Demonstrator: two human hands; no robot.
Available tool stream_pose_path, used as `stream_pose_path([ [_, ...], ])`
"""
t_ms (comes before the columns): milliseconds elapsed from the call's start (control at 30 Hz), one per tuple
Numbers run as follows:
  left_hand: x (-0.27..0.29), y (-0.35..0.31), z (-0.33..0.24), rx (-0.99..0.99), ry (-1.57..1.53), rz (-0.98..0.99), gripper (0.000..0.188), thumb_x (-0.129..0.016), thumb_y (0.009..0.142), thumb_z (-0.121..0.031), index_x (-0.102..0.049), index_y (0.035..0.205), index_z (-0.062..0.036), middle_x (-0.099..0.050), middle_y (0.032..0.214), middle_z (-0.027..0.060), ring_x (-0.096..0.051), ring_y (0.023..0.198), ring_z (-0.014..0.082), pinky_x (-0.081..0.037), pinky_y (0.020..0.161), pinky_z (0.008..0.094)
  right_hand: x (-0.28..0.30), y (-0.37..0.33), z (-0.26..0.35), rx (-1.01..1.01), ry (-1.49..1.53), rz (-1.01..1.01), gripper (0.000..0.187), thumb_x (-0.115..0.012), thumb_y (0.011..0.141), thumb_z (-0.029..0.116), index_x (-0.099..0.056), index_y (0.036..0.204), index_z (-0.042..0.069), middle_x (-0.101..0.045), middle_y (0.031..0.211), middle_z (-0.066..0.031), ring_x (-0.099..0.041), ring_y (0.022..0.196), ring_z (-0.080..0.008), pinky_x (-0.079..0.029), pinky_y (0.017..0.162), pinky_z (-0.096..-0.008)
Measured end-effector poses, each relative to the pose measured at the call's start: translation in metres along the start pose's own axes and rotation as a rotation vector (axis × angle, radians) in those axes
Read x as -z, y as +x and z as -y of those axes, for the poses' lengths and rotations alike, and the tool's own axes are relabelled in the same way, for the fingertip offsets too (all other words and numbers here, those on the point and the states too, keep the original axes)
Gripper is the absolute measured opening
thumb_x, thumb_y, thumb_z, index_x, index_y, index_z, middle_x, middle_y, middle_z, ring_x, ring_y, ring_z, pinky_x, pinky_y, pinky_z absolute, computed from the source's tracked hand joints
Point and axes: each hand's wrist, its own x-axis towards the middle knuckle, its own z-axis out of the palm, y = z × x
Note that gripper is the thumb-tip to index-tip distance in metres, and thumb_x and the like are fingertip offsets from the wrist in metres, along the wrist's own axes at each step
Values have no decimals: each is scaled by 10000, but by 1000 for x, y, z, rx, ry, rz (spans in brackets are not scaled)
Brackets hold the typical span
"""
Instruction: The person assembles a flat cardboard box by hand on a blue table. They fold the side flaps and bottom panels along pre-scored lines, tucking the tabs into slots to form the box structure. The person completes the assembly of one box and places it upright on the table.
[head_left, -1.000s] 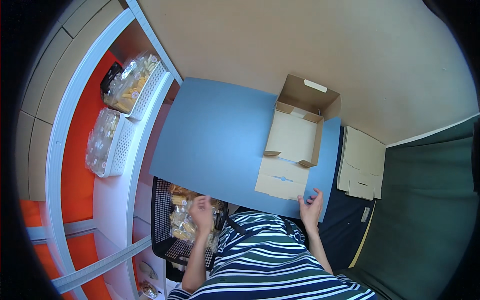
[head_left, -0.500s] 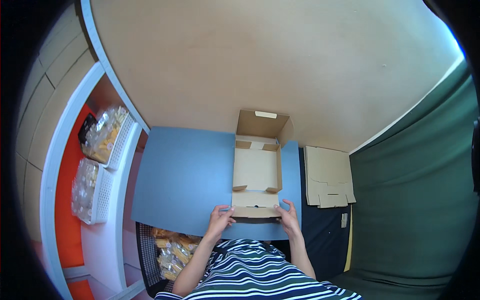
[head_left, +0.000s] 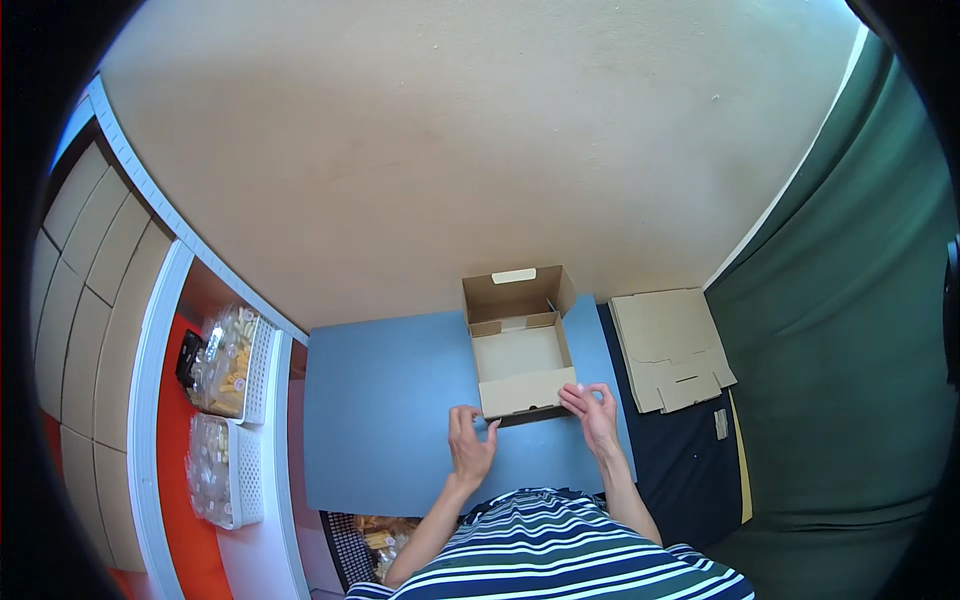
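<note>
A brown cardboard box (head_left: 520, 350) stands on the blue-grey tabletop, its hinged lid (head_left: 514, 290) raised at the far side. Its front panel (head_left: 527, 390) is now folded upright, with a small dark notch at the lower edge. My left hand (head_left: 470, 452) is beside the box's near left corner, fingers and thumb spread, with nothing held between them. At the near right corner, the fingertips of my right hand (head_left: 598, 418) touch the front panel; its fingers are stretched out and apart.
Flat cardboard blanks (head_left: 670, 345) lie stacked on a black surface to the right, by a green curtain (head_left: 830, 330). White baskets (head_left: 257, 375) of bagged goods sit on the left shelf. A dark basket (head_left: 347, 545) with bagged items is near my left forearm. A wall rises behind the table.
The front panel, which lay flat toward me, has been folded up against the box. Both hands have shifted to its front corners, the left letting go. The whole view has tilted.
</note>
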Motion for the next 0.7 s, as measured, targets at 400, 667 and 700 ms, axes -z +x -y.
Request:
stream_pose_path([
  [400, -54, 7, 8, -459, 640, 372, 369, -739, 876, -136, -707, 1205, 28, -684, 1239, 233, -597, 1327, 392, -230, 1311, 634, -40, -20, 8, 627, -1577, 556, 554, -748, 841, 33, -629, 1382, 49, -670, 1381, -195, -590, 1367, -402, -388, 1161, -589],
  [667, -68, 49, 13, -312, 368, 667, 378, -688, 817, -20, -664, 1194, 5, -752, 1043, 218, -698, 1000, 413, -548, 889, 538, -48, 27, -5, 339, -1740, 671, 446, -759, 800, 66, -697, 1242, 63, -703, 1198, -148, -683, 1134, -347, -507, 945, -499],
  [700, -63, 51, 6, -300, 361, 664, 434, -697, 799, -11, -642, 1229, 0, -748, 1052, 226, -700, 1004, 417, -558, 870, 532, -46, 26, -7, 465, -1659, 608, 431, -763, 796, 71, -697, 1222, 68, -716, 1141, -143, -692, 1109, -345, -517, 920, -505],
])
